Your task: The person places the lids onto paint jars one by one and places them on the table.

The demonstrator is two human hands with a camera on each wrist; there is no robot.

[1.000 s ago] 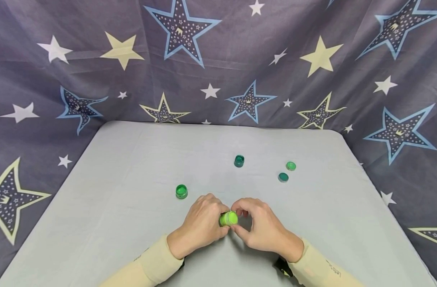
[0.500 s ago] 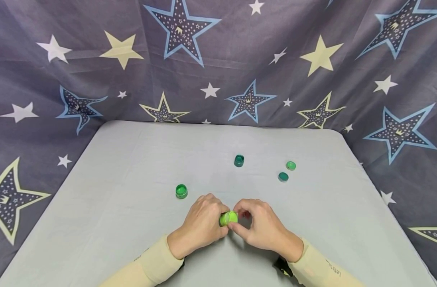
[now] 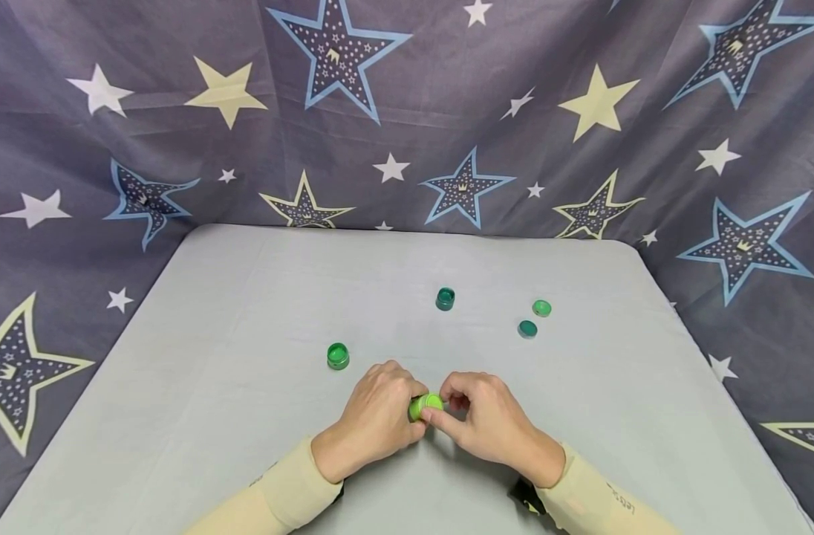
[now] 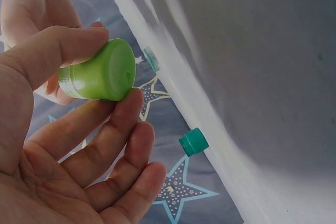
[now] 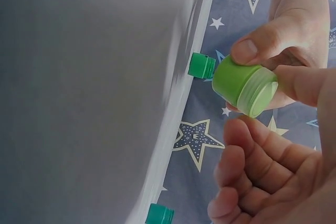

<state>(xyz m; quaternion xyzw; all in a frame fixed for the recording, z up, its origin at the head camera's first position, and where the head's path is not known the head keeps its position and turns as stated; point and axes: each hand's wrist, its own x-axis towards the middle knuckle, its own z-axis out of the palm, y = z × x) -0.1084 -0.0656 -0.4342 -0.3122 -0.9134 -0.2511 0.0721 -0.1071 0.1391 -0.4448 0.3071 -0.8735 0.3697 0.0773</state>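
In the head view, my left hand (image 3: 376,412) grips a small lime-green paint jar (image 3: 417,409), tilted with its lid (image 3: 434,402) facing right. Thumb above and fingertips below hold the jar body in the left wrist view, where its base faces the camera. My right hand (image 3: 490,416) pinches at the lid's rim between thumb and forefinger; the other fingers curl loosely. In the right wrist view the clear-edged lid (image 5: 257,97) sits on the jar. An uncapped green paint jar (image 3: 338,357) stands beyond my left hand. A dark teal paint jar (image 3: 445,299), also uncapped, is farther back.
A light green lid (image 3: 542,308) and a teal lid (image 3: 527,329) lie close together at the back right of the pale table (image 3: 260,297). A dark star-printed cloth (image 3: 407,126) hangs behind and beside the table.
My right thumb has shifted left across the lid's near edge, and the forefinger has drawn slightly right. My left hand and the jar stay in place.
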